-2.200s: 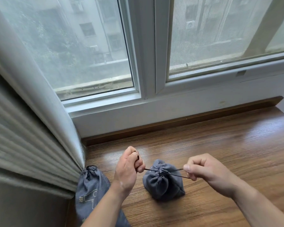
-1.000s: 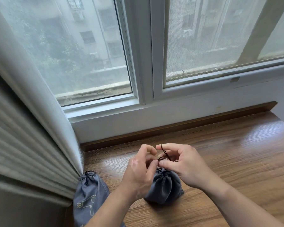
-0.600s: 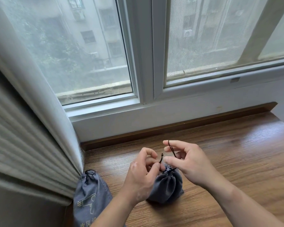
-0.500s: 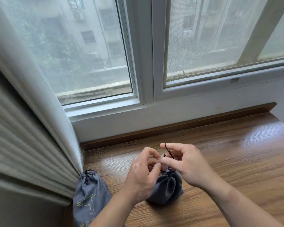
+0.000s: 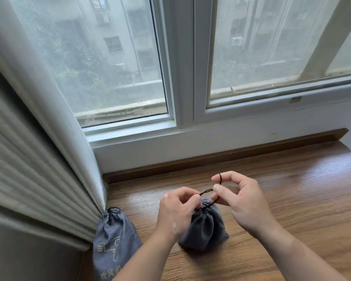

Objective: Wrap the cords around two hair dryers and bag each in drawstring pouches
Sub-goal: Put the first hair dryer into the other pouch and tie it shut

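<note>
Nearest, at the lower left, a grey fabric pouch printed with a hair-dryer outline (image 5: 115, 238) lay on the brown wood-grain ledge (image 5: 292, 209). Its neck was drawn shut and its top sat close against the pale pleated curtain (image 5: 32, 163). It looked full and finished, parked well apart from both hands, probably to leave working room. No dryer could be seen, though one was presumably inside.

Just beyond, at the centre, a dark blue-grey fabric drawstring pouch (image 5: 206, 230) stood upright on the ledge. It bulged, and its mouth was gathered into tight pleats. Standing on its base, it presented the neck upward where fingers could reach it.

The left hand (image 5: 176, 213) sat against the pouch's left side and top with its fingers curled. Its thumb and forefinger pinched the thin black drawstring (image 5: 206, 192) right at the gathered neck, probably so the closure would not slacken. The right hand (image 5: 243, 201) hovered just above and to the right of the neck and did not touch the fabric, as far as could be seen. Its thumb and forefinger pinched the string's free end, with a turn lying over the forefinger, which read as a knot being formed. The pouch thus lay directly beneath and between the two hands.

Farthest, the white-framed window (image 5: 182, 78) rose behind the ledge.
</note>
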`<state>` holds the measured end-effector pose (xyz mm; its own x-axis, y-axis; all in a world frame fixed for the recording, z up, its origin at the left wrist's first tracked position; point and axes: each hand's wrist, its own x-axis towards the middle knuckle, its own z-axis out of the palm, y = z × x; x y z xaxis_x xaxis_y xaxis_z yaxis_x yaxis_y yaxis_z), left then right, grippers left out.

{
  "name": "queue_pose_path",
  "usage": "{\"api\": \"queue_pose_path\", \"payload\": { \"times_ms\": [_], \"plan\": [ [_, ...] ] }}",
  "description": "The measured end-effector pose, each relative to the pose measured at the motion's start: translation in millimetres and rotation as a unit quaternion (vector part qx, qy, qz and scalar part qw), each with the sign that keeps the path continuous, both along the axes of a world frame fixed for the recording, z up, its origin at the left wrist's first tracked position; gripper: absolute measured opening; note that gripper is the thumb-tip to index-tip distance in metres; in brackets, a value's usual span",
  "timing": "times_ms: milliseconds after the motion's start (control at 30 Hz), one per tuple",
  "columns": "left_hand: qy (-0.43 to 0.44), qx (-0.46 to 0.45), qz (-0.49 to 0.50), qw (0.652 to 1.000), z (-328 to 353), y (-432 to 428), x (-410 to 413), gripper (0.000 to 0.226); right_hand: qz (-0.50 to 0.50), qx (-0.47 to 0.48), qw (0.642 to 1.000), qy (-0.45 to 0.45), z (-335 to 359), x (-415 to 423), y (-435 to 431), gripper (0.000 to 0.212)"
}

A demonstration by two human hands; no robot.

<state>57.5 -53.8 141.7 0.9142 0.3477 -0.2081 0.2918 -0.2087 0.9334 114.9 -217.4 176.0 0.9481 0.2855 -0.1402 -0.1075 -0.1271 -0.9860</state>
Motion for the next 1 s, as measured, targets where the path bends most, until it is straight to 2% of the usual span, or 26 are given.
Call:
{"api": "queue_pose_path", "payload": {
  "times_ms": [67, 133, 233, 333, 400, 467, 533, 567, 633, 733, 800, 1000],
  "plan": [
    [0.004, 0.048, -0.031, 0.998, 2.5, -1.4, 3.2, 0.011, 0.035, -0.020, 0.999, -0.014, 7.5, -0.3, 1.6, 0.015],
    [0.003, 0.086, -0.105, 0.991, 6.8, -3.7, 3.9, 0.014, 0.052, -0.037, 0.998, -0.028, 13.6, 0.8, 6.6, 0.018],
    [0.015, 0.124, -0.182, 0.975, 12.8, -2.4, 2.7, 0.014, 0.026, -0.015, 0.999, 0.014, 14.4, 8.3, 13.1, 0.018],
    [0.032, 0.116, -0.174, 0.977, 14.3, 0.4, 2.5, 0.011, 0.042, -0.015, 0.998, 0.042, 10.9, 15.8, 15.3, 0.020],
    [0.034, 0.122, -0.154, 0.980, 13.6, 1.4, 3.2, 0.013, 0.065, -0.043, 0.996, 0.040, 7.8, 20.2, 12.5, 0.014],
    [0.039, 0.112, -0.135, 0.984, 11.8, 3.8, 3.9, 0.022, 0.047, -0.132, 0.990, -0.002, 4.3, 27.0, 3.5, 0.007],
    [0.053, 0.086, -0.117, 0.988, 10.6, 6.5, 3.6, 0.026, 0.010, -0.255, 0.965, -0.056, -0.4, 30.2, -7.6, 0.023],
    [0.061, 0.069, -0.109, 0.990, 9.8, 7.4, 3.3, 0.025, -0.006, -0.281, 0.957, -0.071, -1.2, 27.9, -10.9, 0.027],
    [0.068, 0.043, -0.098, 0.992, 7.6, 8.3, 3.3, 0.024, -0.009, -0.290, 0.951, -0.111, -2.4, 16.3, -12.7, 0.026],
    [0.069, 0.039, -0.094, 0.992, 5.2, 6.7, 4.1, 0.022, 0.076, -0.252, 0.950, -0.166, -5.4, -4.3, -5.5, 0.019],
    [0.066, 0.035, -0.095, 0.993, 4.1, 5.6, 5.0, 0.019, 0.126, -0.256, 0.937, -0.200, -14.2, -9.9, -0.5, 0.022],
    [0.075, 0.007, -0.082, 0.994, 3.5, 4.1, 5.2, 0.015, 0.093, -0.249, 0.917, -0.299, -42.0, -10.1, 3.1, 0.016]
  ]
}}
